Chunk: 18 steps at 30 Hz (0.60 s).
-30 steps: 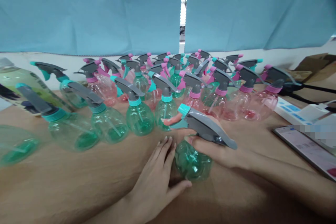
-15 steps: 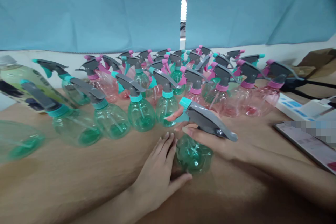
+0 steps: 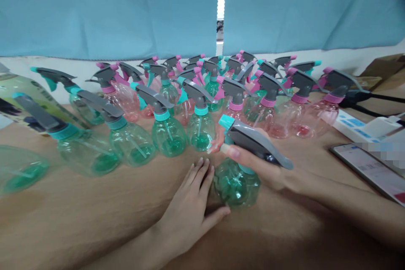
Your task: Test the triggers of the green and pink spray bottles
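Observation:
A green see-through spray bottle (image 3: 237,185) with a grey and turquoise spray head stands on the table in front of me. My right hand (image 3: 256,158) is wrapped round its neck, just under the spray head, with the thumb on the near side. The spray head hides part of that hand. My left hand (image 3: 193,211) lies flat on the table at the bottle's left, fingers stretched out and thumb apart, holding nothing. Its thumb tip is close to the bottle's base; I cannot tell whether it touches.
Several green spray bottles (image 3: 169,137) and pink spray bottles (image 3: 280,124) crowd the table behind. A large bottle with a label (image 3: 34,101) stands at the left. On the right are a phone (image 3: 363,168), a white power strip (image 3: 354,126) and black cables. A blue curtain (image 3: 110,12) hangs behind.
The bottle and my right hand have shifted slightly right. The right fingers, stretched out by the trigger before, are now drawn in closer to the neck. My left hand has stayed put.

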Motion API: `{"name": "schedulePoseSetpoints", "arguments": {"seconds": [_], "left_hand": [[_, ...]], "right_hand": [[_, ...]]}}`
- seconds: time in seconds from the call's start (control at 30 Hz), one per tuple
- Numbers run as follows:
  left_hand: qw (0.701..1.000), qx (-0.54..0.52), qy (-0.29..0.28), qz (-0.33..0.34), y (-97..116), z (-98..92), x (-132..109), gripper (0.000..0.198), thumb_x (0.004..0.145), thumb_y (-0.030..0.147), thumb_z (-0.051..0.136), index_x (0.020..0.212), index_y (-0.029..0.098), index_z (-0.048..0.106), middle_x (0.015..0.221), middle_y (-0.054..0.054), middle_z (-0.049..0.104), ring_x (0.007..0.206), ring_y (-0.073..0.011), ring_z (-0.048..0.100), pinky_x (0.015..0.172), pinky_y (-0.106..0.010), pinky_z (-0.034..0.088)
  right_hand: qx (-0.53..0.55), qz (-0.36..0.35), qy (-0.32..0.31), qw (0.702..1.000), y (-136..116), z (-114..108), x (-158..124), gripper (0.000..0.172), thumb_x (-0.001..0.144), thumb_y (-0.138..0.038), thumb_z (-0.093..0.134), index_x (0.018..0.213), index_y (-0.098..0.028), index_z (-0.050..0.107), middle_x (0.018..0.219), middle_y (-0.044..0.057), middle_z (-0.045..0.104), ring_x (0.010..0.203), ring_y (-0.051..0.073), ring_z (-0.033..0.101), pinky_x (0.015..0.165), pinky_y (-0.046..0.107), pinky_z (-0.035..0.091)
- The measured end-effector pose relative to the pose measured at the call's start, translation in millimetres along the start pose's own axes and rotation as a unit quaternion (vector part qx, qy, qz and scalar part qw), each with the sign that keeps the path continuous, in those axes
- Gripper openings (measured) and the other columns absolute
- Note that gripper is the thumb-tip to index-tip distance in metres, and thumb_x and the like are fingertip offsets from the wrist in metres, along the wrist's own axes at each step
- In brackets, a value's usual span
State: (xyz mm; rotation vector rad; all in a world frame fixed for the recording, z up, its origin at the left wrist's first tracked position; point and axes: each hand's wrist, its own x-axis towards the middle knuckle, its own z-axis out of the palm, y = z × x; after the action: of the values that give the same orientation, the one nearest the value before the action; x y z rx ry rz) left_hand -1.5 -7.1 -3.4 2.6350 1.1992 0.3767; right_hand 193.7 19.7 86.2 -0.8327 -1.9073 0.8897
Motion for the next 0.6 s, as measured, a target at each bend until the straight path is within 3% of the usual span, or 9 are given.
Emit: {"name": "schedulePoseSetpoints", "arguments": {"seconds": [0.3,0.47,0.6], "left_hand": [[1.0,0.021,-0.013,0.001,0.2,0.7,0.3,0.075,0.091,0.06,0.051,0.142,0.006,0.038,0.152,-0.022,0.027,0.14,-0.0353,0.021,0.111,-0.054,0.026],[1.0,0.027,-0.011,-0.001,0.1,0.3,0.0,0.074,0.091,0.06,0.05,0.142,0.009,0.038,0.152,-0.02,0.029,0.14,-0.0338,0.022,0.111,-0.052,0.026],[1.0,0.024,0.002,0.002,-1.1,1.9,-0.6,0.074,0.091,0.06,0.05,0.143,0.009,0.037,0.152,-0.021,0.028,0.14,-0.0344,0.023,0.11,-0.053,0.027]], "right_hand": [[-0.026,-0.029,0.042,0.998,3.2,2.9,-1.7,0.026,0.089,-0.038,0.052,0.068,-0.024,0.047,0.064,-0.003,0.046,0.058,0.012,0.046,0.055,0.026,0.042],[0.004,0.028,0.03,0.999,2.0,5.4,-1.9,0.011,0.087,-0.036,0.055,0.087,-0.026,0.057,0.066,-0.003,0.055,0.056,0.013,0.05,0.053,0.027,0.043],[0.025,0.037,0.036,0.998,5.3,7.2,-3.5,0.013,0.086,-0.035,0.057,0.096,-0.027,0.061,0.072,-0.002,0.061,0.061,0.015,0.056,0.061,0.03,0.048]]}}
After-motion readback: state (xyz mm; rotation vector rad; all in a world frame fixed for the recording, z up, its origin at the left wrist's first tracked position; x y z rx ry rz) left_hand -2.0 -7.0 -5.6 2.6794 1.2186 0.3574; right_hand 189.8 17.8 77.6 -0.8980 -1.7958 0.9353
